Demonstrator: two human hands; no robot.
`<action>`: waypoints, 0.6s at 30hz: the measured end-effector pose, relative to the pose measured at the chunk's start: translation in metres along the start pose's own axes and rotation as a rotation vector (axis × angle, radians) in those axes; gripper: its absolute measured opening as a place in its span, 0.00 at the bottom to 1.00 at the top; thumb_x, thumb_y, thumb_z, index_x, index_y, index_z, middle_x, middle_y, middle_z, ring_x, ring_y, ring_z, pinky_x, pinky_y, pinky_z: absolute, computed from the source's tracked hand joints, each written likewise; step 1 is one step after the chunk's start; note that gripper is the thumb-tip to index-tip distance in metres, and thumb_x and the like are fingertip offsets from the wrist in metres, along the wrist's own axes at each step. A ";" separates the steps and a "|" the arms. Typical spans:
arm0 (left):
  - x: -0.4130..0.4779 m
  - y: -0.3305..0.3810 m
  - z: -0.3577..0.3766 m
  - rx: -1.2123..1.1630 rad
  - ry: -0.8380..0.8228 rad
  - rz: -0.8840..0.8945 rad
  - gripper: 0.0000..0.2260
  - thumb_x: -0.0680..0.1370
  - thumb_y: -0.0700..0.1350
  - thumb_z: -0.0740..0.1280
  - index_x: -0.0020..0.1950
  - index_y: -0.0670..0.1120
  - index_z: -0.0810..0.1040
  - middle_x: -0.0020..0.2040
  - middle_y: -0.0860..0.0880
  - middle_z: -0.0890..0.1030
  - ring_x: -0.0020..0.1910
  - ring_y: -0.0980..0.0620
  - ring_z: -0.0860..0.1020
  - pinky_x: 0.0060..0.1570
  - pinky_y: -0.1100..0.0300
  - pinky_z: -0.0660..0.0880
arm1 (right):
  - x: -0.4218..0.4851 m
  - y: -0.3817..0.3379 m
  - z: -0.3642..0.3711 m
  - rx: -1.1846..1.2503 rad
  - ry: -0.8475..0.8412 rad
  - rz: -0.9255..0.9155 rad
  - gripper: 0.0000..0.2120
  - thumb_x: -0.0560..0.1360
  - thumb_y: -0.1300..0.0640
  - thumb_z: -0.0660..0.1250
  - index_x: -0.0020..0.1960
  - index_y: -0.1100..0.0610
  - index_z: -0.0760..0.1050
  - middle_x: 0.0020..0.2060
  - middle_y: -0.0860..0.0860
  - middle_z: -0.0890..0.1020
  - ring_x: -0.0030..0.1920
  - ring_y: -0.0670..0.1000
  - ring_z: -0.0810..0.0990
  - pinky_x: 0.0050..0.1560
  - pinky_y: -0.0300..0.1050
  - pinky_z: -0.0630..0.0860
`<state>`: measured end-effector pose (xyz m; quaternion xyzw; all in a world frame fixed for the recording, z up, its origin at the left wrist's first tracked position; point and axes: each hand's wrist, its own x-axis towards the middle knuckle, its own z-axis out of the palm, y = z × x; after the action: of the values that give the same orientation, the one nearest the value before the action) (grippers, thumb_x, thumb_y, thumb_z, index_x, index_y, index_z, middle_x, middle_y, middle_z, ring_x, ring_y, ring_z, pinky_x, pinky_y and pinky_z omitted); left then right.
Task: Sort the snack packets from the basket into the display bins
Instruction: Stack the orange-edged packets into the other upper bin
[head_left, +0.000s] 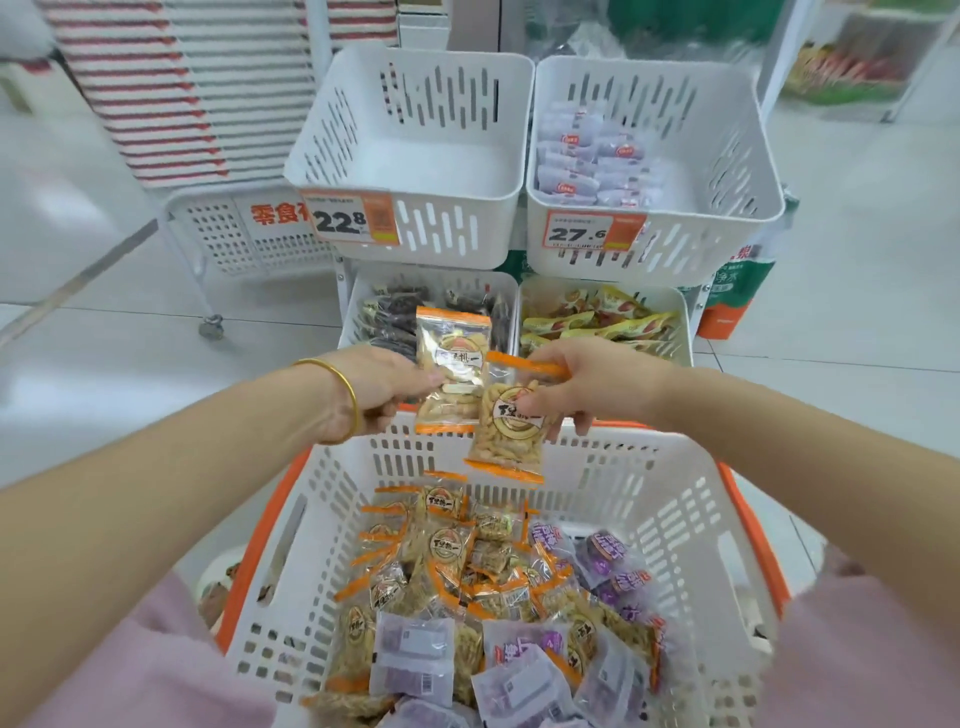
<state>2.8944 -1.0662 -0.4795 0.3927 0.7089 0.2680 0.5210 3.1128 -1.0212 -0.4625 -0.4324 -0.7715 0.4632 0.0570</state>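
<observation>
A white basket (670, 499) with an orange rim sits close in front of me, holding several orange-edged and purple snack packets (467, 587). Above its far rim, my left hand (376, 387) pinches one orange-edged packet (451, 358) upright. My right hand (582, 382) pinches a second orange-edged packet (511, 434) that hangs tilted beside the first. Beyond stand the display bins: an upper left bin (410, 171) with nothing in it and a 22.8 tag, and an upper right bin (727, 171) holding purple packets, tagged 27.6.
Below the upper bins, a lower left bin (363, 296) holds dark packets and a lower right bin (675, 306) holds yellow-red packets. A white wheeled rack (218, 234) and stacked red-and-white trays (171, 88) stand at the left. Pale tiled floor lies on both sides.
</observation>
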 end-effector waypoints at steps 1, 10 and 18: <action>0.005 0.000 -0.003 -0.025 -0.014 0.015 0.09 0.75 0.47 0.69 0.39 0.44 0.75 0.35 0.48 0.74 0.32 0.54 0.69 0.33 0.64 0.72 | 0.001 0.000 -0.004 0.000 0.022 -0.010 0.06 0.74 0.55 0.69 0.48 0.57 0.76 0.37 0.55 0.82 0.34 0.47 0.81 0.34 0.41 0.75; 0.019 0.031 0.005 -0.099 -0.250 0.137 0.07 0.80 0.40 0.59 0.51 0.38 0.74 0.49 0.39 0.77 0.48 0.47 0.78 0.52 0.54 0.79 | 0.027 -0.005 -0.017 0.318 0.235 -0.047 0.11 0.73 0.58 0.70 0.53 0.61 0.75 0.37 0.53 0.82 0.30 0.46 0.80 0.34 0.41 0.78; 0.012 0.036 0.005 0.050 -0.193 0.282 0.18 0.73 0.44 0.72 0.60 0.45 0.72 0.56 0.44 0.80 0.52 0.49 0.81 0.50 0.53 0.80 | 0.044 -0.015 -0.012 0.435 0.319 -0.070 0.12 0.72 0.59 0.71 0.48 0.58 0.68 0.33 0.52 0.80 0.29 0.51 0.79 0.33 0.49 0.79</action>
<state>2.9077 -1.0368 -0.4591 0.5250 0.5999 0.2816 0.5340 3.0821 -0.9846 -0.4582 -0.4505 -0.6497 0.5418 0.2855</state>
